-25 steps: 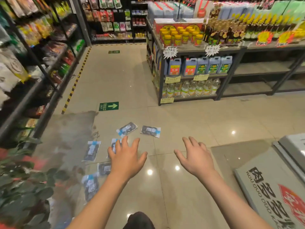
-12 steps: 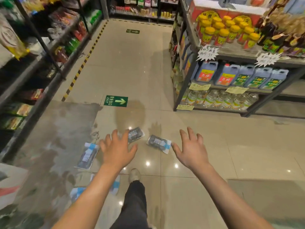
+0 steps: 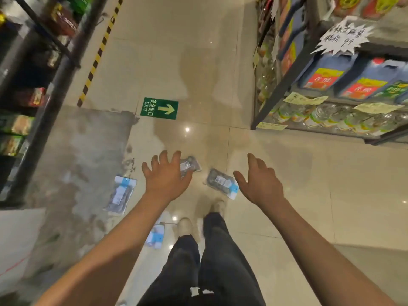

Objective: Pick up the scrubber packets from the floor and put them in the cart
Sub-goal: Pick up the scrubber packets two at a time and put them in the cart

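Both hands are spread wide and hold nothing. My left hand [image 3: 165, 180] hangs palm down with fingers splayed, overlapping the near-left edge of one scrubber packet [image 3: 190, 166] on the tiled floor [image 3: 287, 184]; I cannot tell if it touches. My right hand [image 3: 261, 186] is open just right of a second packet [image 3: 221, 183], apart from it. A third packet [image 3: 120, 195] lies further left on the grey patch, and a fourth [image 3: 156, 237] sits nearer, beside my left shoe [image 3: 185, 226].

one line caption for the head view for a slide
Both open hands, left and right, reach toward scrubber packets scattered on a shop floor.
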Demonstrator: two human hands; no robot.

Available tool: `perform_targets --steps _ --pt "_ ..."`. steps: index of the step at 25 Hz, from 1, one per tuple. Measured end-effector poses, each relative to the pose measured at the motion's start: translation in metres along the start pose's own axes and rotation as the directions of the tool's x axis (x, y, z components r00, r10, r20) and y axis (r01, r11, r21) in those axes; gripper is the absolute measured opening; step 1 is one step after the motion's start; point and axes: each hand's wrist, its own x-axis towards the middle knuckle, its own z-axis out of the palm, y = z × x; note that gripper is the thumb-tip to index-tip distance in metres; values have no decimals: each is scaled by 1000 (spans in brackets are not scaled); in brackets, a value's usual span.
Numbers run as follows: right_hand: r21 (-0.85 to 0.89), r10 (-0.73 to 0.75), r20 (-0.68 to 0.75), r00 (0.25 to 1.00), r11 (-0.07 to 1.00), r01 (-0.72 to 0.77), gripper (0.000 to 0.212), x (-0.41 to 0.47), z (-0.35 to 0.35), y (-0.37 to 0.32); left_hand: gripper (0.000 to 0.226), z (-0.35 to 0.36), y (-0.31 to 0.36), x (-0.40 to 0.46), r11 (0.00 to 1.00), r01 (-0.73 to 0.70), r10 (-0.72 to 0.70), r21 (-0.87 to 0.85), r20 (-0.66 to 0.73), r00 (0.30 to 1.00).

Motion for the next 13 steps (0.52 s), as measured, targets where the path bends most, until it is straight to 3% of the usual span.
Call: perform_targets --steps 3,7,10,13 --pt "21 19 136 991 1000 -22 80 63 33 15 75 45 8 49 994 110 -109 -5 89 990" --pt "50 46 253 966 997 -60 78 143 106 31 73 127 9 122 990 138 -141 31 161 977" --pt "42 65 343 937 996 -84 77 212 203 50 73 222 -2 190 989 133 -146 71 237 960" --pt "62 75 392 917 992 -107 77 277 322 76 69 336 -23 257 993 115 -110 0 276 955"
